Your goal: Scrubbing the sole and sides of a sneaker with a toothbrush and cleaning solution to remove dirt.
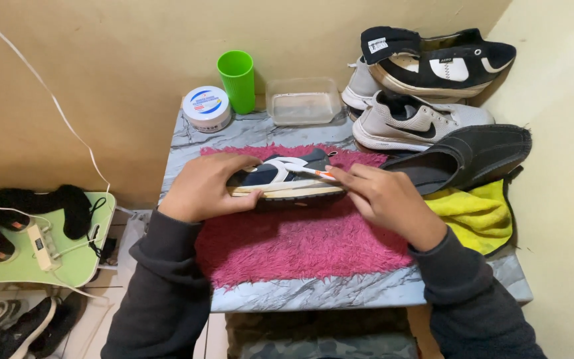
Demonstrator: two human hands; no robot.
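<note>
I am looking down on a navy sneaker (286,178) lying on its side on a shaggy magenta mat (300,246), its white straps up and its pale, smooth sole edge facing me. The mat is covering most of a small grey marbled table (367,292).

My left hand (207,186) is wrapping over the shoe's heel end at nine o'clock, fingers curled closed on it and pinning it down. My right hand (390,199) is sitting at the toe end at three o'clock, pinching a slim white brush with an orange tip (313,172) between thumb and fingers; the tip is touching the shoe's upper near the straps.

Around the mat: at eleven o'clock a round white tub (206,108), at twelve a glossy green plastic cup (236,81) and a clear rectangular tray (303,101). At one to two o'clock a grey mesh sneaker (413,123) is lying under a black-and-white sneaker (443,63). A limp dark insole (466,158) is resting over a yellow cloth (476,216) at three o'clock, just beside my right wrist. Nothing is lying between my hands and the shoe.
</note>
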